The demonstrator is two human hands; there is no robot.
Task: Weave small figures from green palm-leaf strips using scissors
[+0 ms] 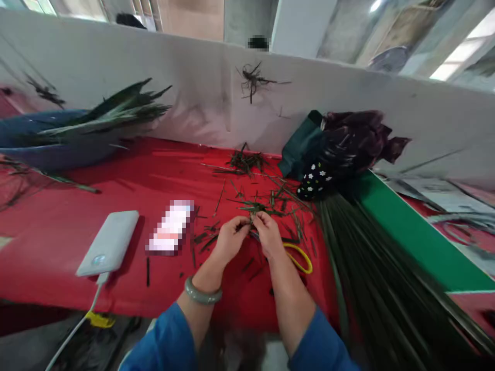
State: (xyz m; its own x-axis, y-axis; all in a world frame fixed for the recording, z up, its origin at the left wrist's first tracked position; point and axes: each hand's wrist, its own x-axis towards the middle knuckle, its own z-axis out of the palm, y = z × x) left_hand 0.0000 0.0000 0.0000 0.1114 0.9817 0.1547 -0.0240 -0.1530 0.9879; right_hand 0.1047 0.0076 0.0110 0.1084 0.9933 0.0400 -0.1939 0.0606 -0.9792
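Note:
My left hand (232, 236) and my right hand (268, 234) meet over the red-covered table (232, 304), fingertips pinched close together. Between them is a small piece of green leaf strip (252, 217), partly hidden by the fingers; its exact shape is too small to tell. Cut leaf scraps (288, 203) lie around and beyond both hands. Beside my right wrist shows the yellow handle (305, 262) of what looks like scissors, the rest mostly covered by the hand and scraps. A bangle circles my left wrist.
A white power bank (110, 242) with a cable and a blurred-out phone (170, 229) lie at left. Behind them stands a blue basin (58, 154) of leaves. Long dark leaves (371, 268) and a dark plastic bag (353, 136) occupy the right. A low white wall (204, 93) borders the back.

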